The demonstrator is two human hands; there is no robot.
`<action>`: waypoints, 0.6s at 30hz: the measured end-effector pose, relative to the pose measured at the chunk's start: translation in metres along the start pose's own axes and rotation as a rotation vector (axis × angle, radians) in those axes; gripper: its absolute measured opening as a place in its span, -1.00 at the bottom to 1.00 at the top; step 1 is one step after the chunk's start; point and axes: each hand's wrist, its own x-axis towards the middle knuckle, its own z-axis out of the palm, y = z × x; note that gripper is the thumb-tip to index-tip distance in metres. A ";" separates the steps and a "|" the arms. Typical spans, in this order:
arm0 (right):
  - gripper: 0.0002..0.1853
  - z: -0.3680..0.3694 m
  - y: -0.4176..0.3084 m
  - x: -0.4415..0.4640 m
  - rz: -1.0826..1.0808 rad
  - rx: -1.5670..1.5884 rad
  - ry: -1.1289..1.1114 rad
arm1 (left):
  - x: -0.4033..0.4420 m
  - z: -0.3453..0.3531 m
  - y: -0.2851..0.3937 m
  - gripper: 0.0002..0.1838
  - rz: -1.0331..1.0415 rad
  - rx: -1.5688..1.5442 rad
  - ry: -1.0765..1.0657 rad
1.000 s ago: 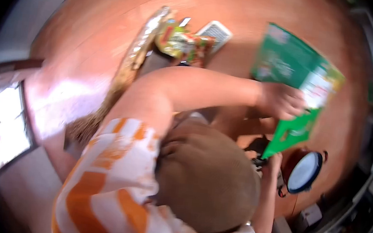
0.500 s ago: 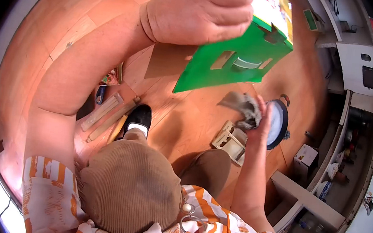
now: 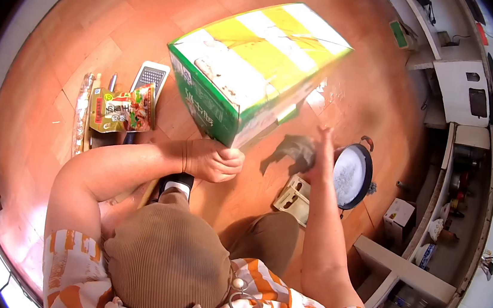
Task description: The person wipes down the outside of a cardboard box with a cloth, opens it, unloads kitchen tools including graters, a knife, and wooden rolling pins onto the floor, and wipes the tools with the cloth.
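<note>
Orange-brown floor (image 3: 134, 22) sweeps across your room, shelving (image 3: 456, 260) lining the right side. Up comes one big green, white and yellow box (image 3: 269, 54), aloft over that floor, your left hand (image 3: 215, 161) closed tight on its lower corner! One dark-rimmed basin (image 3: 368, 174) sits beside your right arm; over left, one food packet (image 3: 120, 109), overlapping one grater (image 3: 151, 76). One grey cloth (image 3: 292, 151) is against your right hand (image 3: 320, 162), fingers stretched, its grip impossible to tell.
</note>
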 end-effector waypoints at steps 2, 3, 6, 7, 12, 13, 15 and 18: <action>-0.35 0.005 -0.049 -0.006 -0.222 0.025 -0.003 | 0.009 -0.018 -0.012 -0.92 -0.100 -0.087 0.034; -0.43 -0.010 -0.063 0.027 -0.373 0.037 0.012 | 0.007 -0.018 -0.012 -0.91 -0.133 -0.159 0.050; -0.55 0.014 -0.147 0.025 -0.717 -0.183 -0.087 | -0.002 -0.019 -0.008 -0.90 -0.191 -0.159 -0.009; -0.61 0.028 -0.168 0.011 -0.689 -0.290 -0.075 | -0.005 -0.019 -0.007 -0.90 -0.240 -0.142 -0.030; -0.68 0.063 -0.167 -0.006 -0.523 -0.110 -0.330 | -0.022 -0.047 -0.028 -0.67 -0.835 0.225 -0.072; -0.70 0.063 -0.152 -0.004 -0.493 -0.029 -0.338 | -0.032 -0.051 -0.032 -0.67 -0.982 0.238 -0.121; -0.71 0.051 -0.114 -0.002 -0.236 0.155 -0.417 | -0.050 -0.060 -0.046 -0.62 -1.052 0.288 -0.060; -0.74 0.032 -0.064 -0.002 0.000 0.284 -0.327 | -0.072 -0.077 -0.072 -0.65 -1.294 0.118 0.270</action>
